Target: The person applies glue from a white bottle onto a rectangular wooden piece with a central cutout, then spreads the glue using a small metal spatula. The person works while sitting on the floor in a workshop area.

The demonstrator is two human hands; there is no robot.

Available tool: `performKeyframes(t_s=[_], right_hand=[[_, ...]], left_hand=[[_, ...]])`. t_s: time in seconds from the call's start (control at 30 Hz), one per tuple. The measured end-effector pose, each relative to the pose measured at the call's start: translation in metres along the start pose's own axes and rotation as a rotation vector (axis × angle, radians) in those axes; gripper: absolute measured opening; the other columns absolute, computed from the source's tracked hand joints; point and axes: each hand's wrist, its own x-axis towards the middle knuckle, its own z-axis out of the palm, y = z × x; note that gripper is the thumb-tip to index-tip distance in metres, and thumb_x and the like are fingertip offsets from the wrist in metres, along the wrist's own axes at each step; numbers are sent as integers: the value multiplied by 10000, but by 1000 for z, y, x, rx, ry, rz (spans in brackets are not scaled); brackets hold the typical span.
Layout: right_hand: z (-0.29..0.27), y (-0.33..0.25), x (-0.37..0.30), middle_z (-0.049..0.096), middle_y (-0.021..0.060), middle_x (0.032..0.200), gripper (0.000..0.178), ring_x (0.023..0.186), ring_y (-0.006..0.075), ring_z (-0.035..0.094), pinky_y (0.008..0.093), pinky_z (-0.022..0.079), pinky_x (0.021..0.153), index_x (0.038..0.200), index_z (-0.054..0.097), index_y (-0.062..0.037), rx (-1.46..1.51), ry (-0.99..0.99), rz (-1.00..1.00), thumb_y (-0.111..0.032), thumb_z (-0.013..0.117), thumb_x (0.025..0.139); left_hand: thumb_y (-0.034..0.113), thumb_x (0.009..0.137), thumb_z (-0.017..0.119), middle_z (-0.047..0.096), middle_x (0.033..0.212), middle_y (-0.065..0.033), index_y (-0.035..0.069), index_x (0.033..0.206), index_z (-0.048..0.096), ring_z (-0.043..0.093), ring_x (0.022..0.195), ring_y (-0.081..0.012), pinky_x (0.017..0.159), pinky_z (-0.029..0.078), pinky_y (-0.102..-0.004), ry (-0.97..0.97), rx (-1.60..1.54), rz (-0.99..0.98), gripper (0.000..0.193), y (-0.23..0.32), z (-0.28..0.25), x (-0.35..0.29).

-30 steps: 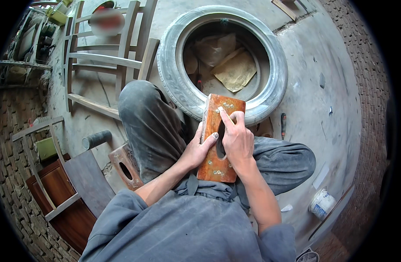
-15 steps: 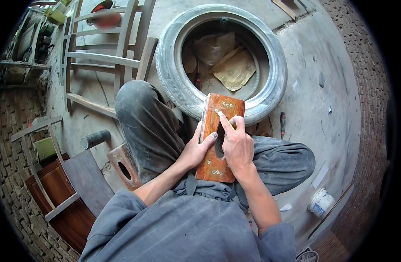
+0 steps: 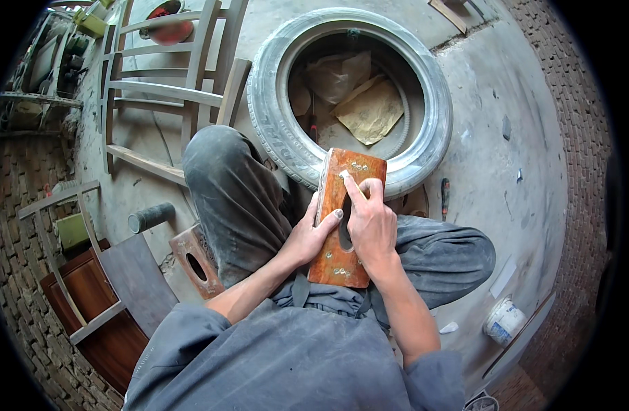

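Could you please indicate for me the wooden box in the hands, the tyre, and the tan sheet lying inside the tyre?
Wooden box point(image 3: 330, 240): head view, left side of its upper face.
Tyre point(image 3: 436, 103): head view, right part of its sidewall.
Tan sheet point(image 3: 371, 113): head view, middle of its face.

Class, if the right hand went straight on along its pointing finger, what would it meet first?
The right hand would probably first meet the wooden box, which it appears to touch; past the box's far edge lies the tire, though depth is unclear.
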Motion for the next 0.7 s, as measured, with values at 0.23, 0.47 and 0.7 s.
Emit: performKeyframes(t_s=[0.23, 0.47, 0.7], right_hand=[[1, -2, 15, 550, 103, 1103, 508, 786, 343, 737, 475, 625, 686, 1419, 641, -150, -74, -35, -20, -73, 628, 917], [2, -3, 11, 569, 91, 1074, 478, 772, 350, 723, 486, 609, 682, 1405, 667, -182, -35, 1, -13, -45, 602, 952], [-2, -5, -15, 554, 109, 1096, 467, 802, 341, 740, 472, 620, 679, 1391, 659, -135, 7, -22, 4, -82, 631, 928]], left_hand=[[462, 1038, 602, 539, 1531, -231, 65, 1674, 214, 546, 1412, -298, 1165, 400, -373, -7, -70, 26, 845, -1, 2, 0], [401, 1071, 588, 441, 1612, -187, 10, 1681, 177, 451, 1466, -222, 1200, 358, -342, -36, -19, 7, 833, 4, -2, 0], [465, 1036, 609, 518, 1553, -240, 49, 1677, 201, 528, 1433, -298, 1173, 395, -371, 2, -16, 2, 866, -8, 0, 2]])
